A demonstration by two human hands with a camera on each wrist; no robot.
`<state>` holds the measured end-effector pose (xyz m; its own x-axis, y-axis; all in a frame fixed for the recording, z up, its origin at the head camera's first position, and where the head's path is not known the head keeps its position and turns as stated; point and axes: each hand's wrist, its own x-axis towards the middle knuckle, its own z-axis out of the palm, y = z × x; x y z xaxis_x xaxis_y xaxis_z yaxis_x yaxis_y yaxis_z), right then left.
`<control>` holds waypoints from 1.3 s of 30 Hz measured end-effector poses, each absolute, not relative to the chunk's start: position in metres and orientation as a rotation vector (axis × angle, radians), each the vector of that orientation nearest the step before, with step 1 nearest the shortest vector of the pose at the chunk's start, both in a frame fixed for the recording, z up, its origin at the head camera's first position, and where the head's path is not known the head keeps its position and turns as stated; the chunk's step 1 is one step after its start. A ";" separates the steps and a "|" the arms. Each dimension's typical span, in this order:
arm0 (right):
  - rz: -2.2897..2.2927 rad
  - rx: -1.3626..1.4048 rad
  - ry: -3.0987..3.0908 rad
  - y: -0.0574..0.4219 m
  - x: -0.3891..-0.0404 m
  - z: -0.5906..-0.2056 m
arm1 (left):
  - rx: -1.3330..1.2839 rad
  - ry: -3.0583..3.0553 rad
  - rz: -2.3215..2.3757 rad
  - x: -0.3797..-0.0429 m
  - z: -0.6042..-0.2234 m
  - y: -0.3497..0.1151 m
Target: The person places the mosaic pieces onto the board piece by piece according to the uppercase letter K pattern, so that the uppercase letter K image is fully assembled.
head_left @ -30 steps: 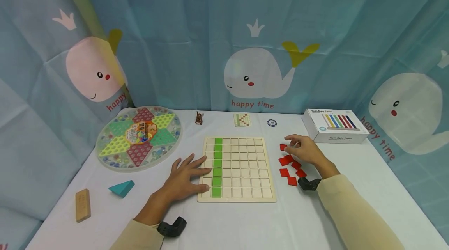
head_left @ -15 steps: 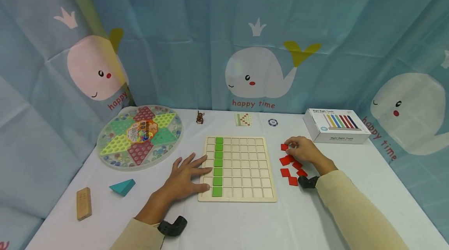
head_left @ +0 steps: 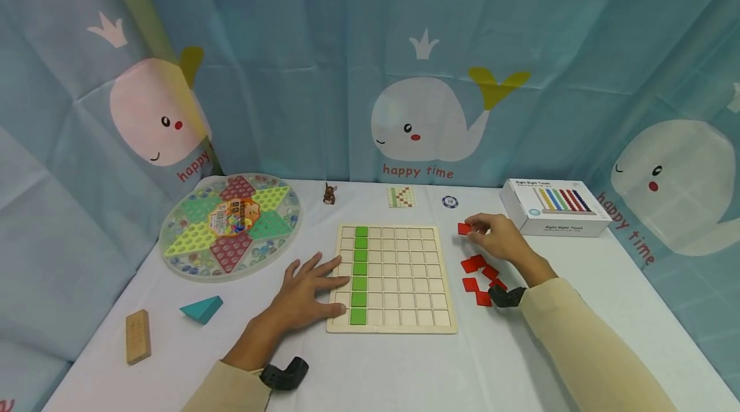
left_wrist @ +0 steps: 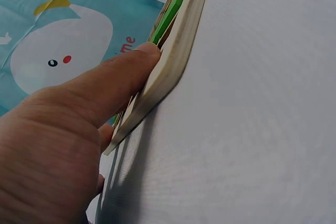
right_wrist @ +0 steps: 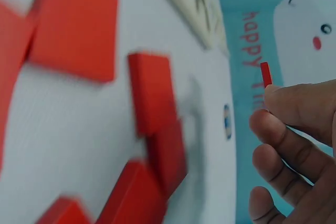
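Observation:
A wooden grid board lies on the white table, its second column filled with green square tiles. My left hand rests spread on the board's left edge, the thumb on the rim in the left wrist view. Between thumb and fingertips my right hand pinches a red square tile, lifted off the table. Below that hand several loose red tiles lie to the right of the board, some touching or overlapping.
Behind the board lie a small pattern card, a poker chip and a brown figurine. A white box stands back right. To the left are a Chinese checkers board, a teal wedge and a wooden block.
My right hand has closed on the farthest red tile and raised it up and slightly left, away from the other tiles. The left hand stays on the board.

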<state>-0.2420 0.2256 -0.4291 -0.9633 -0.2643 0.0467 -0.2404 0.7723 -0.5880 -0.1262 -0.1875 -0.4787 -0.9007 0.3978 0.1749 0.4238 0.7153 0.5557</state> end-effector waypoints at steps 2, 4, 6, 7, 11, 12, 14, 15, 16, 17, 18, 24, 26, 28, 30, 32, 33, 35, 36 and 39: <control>-0.994 -0.446 2.925 0.220 -0.243 -0.426 | -0.687 -2.867 -0.949 -0.126 -0.479 -0.188; -1.030 -0.472 2.921 0.215 -0.244 -0.425 | -0.684 -2.872 -0.950 -0.126 -0.479 -0.188; -1.065 -0.485 2.922 0.210 -0.245 -0.425 | -0.677 -2.881 -0.949 -0.126 -0.479 -0.188; -1.081 -0.489 2.923 0.207 -0.246 -0.425 | -0.674 -2.885 -0.948 -0.126 -0.479 -0.188; -1.140 -0.512 2.926 0.195 -0.248 -0.426 | -0.676 -2.890 -0.936 -0.126 -0.479 -0.188; -1.154 -0.522 2.921 0.192 -0.248 -0.427 | -0.678 -2.889 -0.933 -0.126 -0.479 -0.188; -1.181 -0.547 2.904 0.184 -0.248 -0.428 | -0.683 -2.881 -0.936 -0.126 -0.480 -0.188; -1.195 -0.555 2.895 0.180 -0.248 -0.428 | -0.685 -2.877 -0.940 -0.126 -0.479 -0.188; -1.207 -0.566 2.886 0.176 -0.248 -0.429 | -0.686 -2.873 -0.942 -0.126 -0.480 -0.188; -1.210 -0.572 2.877 0.172 -0.248 -0.429 | -0.685 -2.873 -0.943 -0.126 -0.480 -0.188; -1.210 -0.574 2.869 0.168 -0.248 -0.430 | -0.683 -2.874 -0.945 -0.126 -0.480 -0.188; -1.144 -0.512 2.836 0.152 -0.253 -0.439 | -0.672 -2.899 -0.926 -0.126 -0.480 -0.188; -1.114 -0.483 2.818 0.148 -0.255 -0.442 | -0.671 -2.900 -0.923 -0.126 -0.479 -0.188; -1.081 -0.474 2.802 0.144 -0.256 -0.444 | -0.671 -2.897 -0.926 -0.126 -0.479 -0.188; -1.053 -0.469 2.803 0.141 -0.256 -0.445 | -0.677 -2.888 -0.934 -0.127 -0.479 -0.188; -1.035 -0.475 2.809 0.139 -0.257 -0.446 | -0.682 -2.881 -0.942 -0.127 -0.479 -0.188; -1.026 -0.482 2.813 0.138 -0.257 -0.446 | -0.684 -2.878 -0.944 -0.127 -0.479 -0.188; -1.016 -0.486 2.818 0.136 -0.258 -0.447 | -0.684 -2.874 -0.949 -0.127 -0.479 -0.188; -1.010 -0.491 2.820 0.136 -0.258 -0.447 | -0.684 -2.874 -0.950 -0.127 -0.479 -0.188; -0.992 -0.502 2.818 0.134 -0.260 -0.448 | -0.683 -2.877 -0.950 -0.126 -0.479 -0.188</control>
